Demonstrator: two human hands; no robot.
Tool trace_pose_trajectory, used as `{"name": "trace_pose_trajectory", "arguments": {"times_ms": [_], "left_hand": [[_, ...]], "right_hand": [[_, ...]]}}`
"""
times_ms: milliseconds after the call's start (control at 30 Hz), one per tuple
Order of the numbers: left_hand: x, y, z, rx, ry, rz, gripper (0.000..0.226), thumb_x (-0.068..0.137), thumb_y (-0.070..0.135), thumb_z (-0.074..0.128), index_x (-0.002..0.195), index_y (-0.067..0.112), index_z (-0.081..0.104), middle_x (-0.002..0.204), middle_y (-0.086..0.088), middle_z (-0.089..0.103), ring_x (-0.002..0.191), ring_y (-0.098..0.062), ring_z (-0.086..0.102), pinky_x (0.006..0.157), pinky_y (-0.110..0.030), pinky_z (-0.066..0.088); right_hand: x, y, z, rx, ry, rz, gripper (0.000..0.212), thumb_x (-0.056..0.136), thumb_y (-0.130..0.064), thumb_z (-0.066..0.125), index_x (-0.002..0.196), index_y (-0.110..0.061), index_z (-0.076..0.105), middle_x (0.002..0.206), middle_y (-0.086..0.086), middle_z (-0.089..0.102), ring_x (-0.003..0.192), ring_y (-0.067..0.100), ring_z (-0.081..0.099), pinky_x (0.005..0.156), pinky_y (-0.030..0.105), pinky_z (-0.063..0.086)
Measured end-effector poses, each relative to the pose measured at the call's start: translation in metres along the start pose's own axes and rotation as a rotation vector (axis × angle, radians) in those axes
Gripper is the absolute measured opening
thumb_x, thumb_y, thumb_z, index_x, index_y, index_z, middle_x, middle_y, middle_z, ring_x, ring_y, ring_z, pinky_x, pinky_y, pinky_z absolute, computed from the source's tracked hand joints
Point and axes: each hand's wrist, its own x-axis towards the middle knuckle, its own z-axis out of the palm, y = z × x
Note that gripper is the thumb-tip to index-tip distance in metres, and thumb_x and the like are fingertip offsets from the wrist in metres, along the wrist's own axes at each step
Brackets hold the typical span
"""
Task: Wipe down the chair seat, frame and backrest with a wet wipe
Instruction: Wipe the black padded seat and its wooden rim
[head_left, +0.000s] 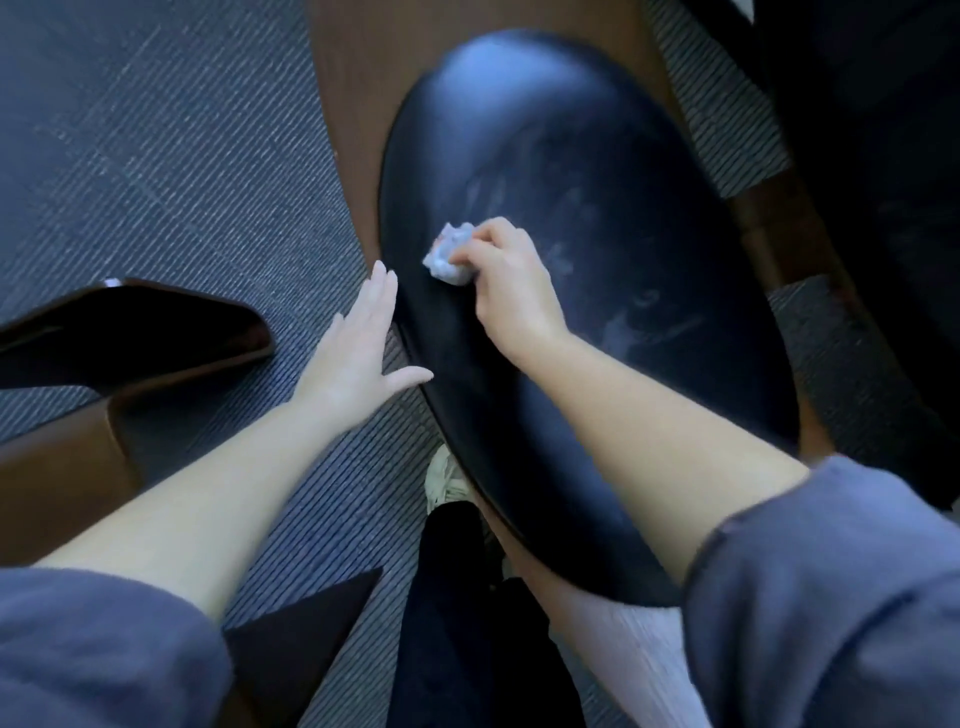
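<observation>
Surrounding the black seat (597, 182), striped carpet (182, 156) is seen; a wipe (447, 254) is gripped by the right hand (511, 291), the left hand (363, 343) spread flat beside it.

No readable txt, labels, brands or nos. anywhere in view, incl. on the chair seat (571, 182).

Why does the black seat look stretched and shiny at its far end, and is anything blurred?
Head view: wide-angle lens bows the chair seat into an egg shape. Head view: soft glare on its far end. Head view: the wet wipe in the right hand looks slightly smeared; overall dim and bluish.
</observation>
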Motion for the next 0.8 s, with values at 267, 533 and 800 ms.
{"name": "trace_pose_trajectory", "arguments": {"times_ms": [267, 533, 800], "left_hand": [[-0.033, -0.018, 0.023, -0.105, -0.138, 0.050, 0.093, 0.092, 0.029, 0.064, 0.156, 0.022, -0.003, 0.162, 0.010, -0.014, 0.150, -0.012, -0.004, 0.121, -0.050, 0.011], [-0.041, 0.010, 0.007, 0.046, -0.142, 0.053, 0.097, 0.090, 0.037, 0.066, 0.156, 0.020, -0.003, 0.162, 0.004, -0.017, 0.150, -0.015, -0.005, 0.120, -0.047, 0.012], [-0.030, 0.031, 0.027, 0.188, -0.099, 0.028, 0.114, 0.082, 0.053, 0.068, 0.154, 0.013, -0.010, 0.160, -0.007, -0.025, 0.150, -0.022, -0.007, 0.118, -0.049, 0.018]], "right_hand": [[-0.094, 0.028, 0.010, -0.265, -0.377, -0.452, 0.031, 0.069, 0.011, 0.057, 0.085, -0.011, 0.071, 0.096, 0.005, 0.063, 0.089, 0.029, 0.053, 0.072, 0.042, 0.049], [-0.156, 0.039, -0.042, -0.361, -0.869, -0.427, 0.025, 0.071, 0.000, 0.059, 0.078, -0.020, 0.072, 0.094, -0.002, 0.065, 0.091, 0.024, 0.057, 0.072, 0.037, 0.052], [-0.026, 0.039, -0.033, -0.119, 0.030, 0.124, 0.037, 0.076, 0.003, 0.044, 0.078, -0.026, 0.067, 0.094, -0.008, 0.053, 0.089, 0.015, 0.045, 0.074, 0.029, 0.037]]}}
